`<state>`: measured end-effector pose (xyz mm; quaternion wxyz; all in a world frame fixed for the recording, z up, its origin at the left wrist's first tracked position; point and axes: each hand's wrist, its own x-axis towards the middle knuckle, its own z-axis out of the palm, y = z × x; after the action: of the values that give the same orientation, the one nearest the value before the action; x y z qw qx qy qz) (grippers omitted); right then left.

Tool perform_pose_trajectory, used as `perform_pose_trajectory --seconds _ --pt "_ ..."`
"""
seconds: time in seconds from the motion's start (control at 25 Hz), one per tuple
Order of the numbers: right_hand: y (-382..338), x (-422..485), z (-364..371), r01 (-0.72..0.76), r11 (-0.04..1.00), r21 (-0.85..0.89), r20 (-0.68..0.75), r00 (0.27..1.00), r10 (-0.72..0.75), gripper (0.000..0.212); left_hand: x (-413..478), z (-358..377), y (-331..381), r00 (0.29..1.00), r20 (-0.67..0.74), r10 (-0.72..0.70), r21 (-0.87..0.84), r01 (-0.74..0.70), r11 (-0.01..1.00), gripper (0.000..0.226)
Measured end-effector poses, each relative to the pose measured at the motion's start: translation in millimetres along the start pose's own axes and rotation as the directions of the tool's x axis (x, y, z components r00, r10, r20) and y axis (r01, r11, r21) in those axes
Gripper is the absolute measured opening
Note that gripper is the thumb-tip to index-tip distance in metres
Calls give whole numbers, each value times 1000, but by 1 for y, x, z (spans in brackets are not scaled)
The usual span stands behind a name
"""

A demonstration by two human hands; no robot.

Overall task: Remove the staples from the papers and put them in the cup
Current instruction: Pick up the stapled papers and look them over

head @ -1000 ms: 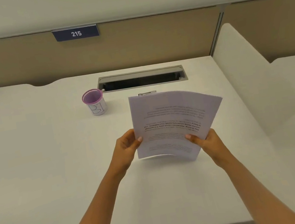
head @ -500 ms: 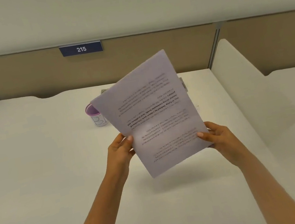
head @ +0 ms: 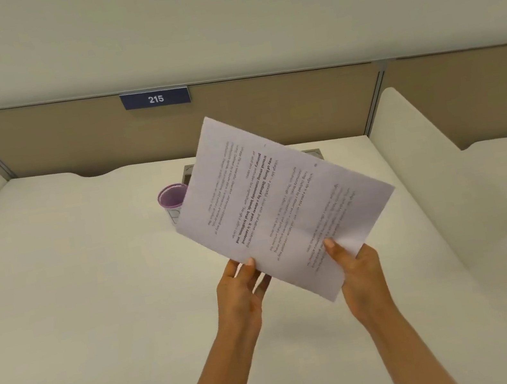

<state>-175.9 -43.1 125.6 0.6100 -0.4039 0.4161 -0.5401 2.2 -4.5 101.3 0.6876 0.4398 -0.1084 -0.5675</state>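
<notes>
printed papers (head: 285, 206) hanging tilted above white desk (head: 79, 307), long axis running upper-left to lower-right | left hand (head: 240, 290) pinching near edge | right hand (head: 354, 263) pinching lower-right corner | purple-rimmed cup (head: 172, 199) standing behind, partly hidden

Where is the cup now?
In the head view, the cup stands on the desk, left of centre, partly hidden behind the papers, below the 215 sign.

Left hand (head: 241, 295), lower centre of frame: raised, thumb on the near face of the papers (head: 282, 207), fingers behind, pinching the lower edge. Right hand (head: 359, 269), just right of it: same pinch near the lower corner, thumb on top. Both bare forearms rise from the bottom edge, converging upward, wrists roughly level and apart.
</notes>
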Motion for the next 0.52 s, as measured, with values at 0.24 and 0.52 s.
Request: perform_pose_trajectory --seconds 0.24,0.52 --pt "-23 20 -60 -23 988 -152 122 992 42 30 13 -44 86 933 64 354 465 -341 817 38" --pt "-14 30 -77 -51 972 -229 172 981 92 31 18 -30 83 935 274 227 632 -352 690 25"
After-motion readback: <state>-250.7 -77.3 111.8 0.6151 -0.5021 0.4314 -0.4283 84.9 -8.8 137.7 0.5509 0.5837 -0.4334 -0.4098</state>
